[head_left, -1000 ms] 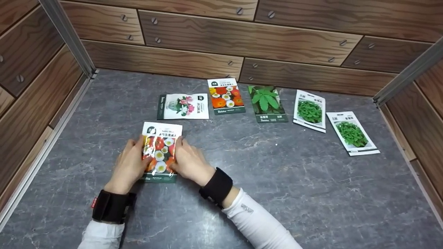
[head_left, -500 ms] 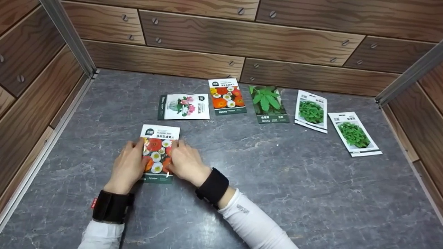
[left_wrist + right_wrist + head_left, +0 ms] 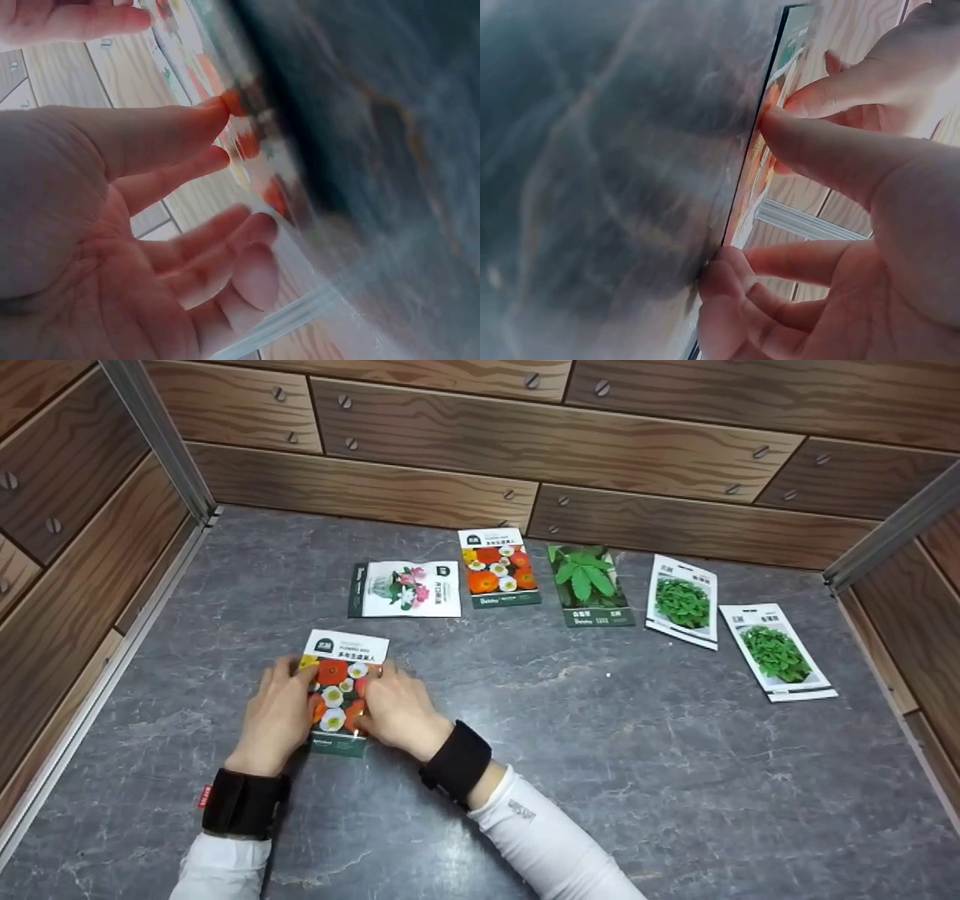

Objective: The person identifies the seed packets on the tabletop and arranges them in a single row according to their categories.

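A seed packet [image 3: 332, 696] with orange, red and white flowers lies at the left of the grey table, its white top edge toward the back. Along its left side, my left hand [image 3: 271, 712] holds it, thumb and index fingertips at the edge in the left wrist view. From the right side my right hand [image 3: 401, 709] grips it, thumb on the printed face and the other fingers curled at the edge in the right wrist view. Just behind it lies a white packet [image 3: 409, 589] with pink flowers, turned sideways.
Along the back lie a second orange-flower packet [image 3: 500, 568], a green-leaf packet [image 3: 592, 585] and two white packets with green herbs, one [image 3: 682, 601] beside the leaf packet, the other [image 3: 778, 652] farther right. Wood-pattern walls [image 3: 420, 442] bound the table [image 3: 600, 780].
The held packet has tilted down to lie flatter, and its glare has faded. My right hand has shifted slightly left with it. The other packets keep their places.
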Demonstrator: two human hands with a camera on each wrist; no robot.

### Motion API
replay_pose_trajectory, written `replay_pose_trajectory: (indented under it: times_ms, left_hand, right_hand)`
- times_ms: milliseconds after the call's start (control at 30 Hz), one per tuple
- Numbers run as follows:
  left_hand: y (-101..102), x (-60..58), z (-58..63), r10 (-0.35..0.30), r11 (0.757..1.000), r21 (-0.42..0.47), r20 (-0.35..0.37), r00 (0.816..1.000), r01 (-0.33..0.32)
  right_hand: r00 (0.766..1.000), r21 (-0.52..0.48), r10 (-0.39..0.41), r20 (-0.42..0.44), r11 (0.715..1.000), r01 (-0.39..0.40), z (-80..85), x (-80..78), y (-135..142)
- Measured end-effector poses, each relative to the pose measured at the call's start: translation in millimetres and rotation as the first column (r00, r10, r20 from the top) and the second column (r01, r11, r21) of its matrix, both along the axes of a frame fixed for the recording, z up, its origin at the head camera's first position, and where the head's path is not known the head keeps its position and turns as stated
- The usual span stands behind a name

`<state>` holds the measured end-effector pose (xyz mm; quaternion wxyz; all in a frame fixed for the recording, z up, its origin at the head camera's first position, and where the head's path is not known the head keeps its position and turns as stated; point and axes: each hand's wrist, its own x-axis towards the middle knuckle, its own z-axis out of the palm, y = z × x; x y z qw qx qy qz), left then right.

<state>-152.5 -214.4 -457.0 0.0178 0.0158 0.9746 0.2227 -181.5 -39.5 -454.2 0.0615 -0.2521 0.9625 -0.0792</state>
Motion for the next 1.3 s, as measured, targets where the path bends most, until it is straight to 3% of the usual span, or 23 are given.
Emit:
replay_pose_trajectory:
  times_ms: [233,533,1000,1133,1300]
  left_hand:
    - [-1,-2.2,-0.8,-0.076,0.997,-0.011,0.074,0.994,0.077]
    - [-8,-4.8,-0.3,-0.08,0.997,0.025,0.129,0.988,0.078]
    - [-4,-2.3,1.8,-0.061,0.998,-0.015,0.103,0.993,0.063]
    - [-4,-2.6,4.4,-0.025,1.0,0.002,0.054,0.998,0.025]
    - [-2,-4.9,7.2,0.034,0.998,0.06,0.014,0.999,-0.034]
  right_hand:
    - [0.999,0.006,0.035,-0.021,0.999,-0.035,-1.7,2.7,3]
    - [0.997,0.012,0.073,-0.014,0.997,-0.073,-4.3,3.9,4]
    - [0.995,-0.008,0.089,-0.038,0.996,-0.089,-3.7,6.0,8]
    - [0.996,-0.046,0.088,-0.016,0.995,-0.089,-0.4,3.6,12]
    - [0.998,-0.12,0.029,0.062,0.993,-0.021,6.6,-7.8,27]
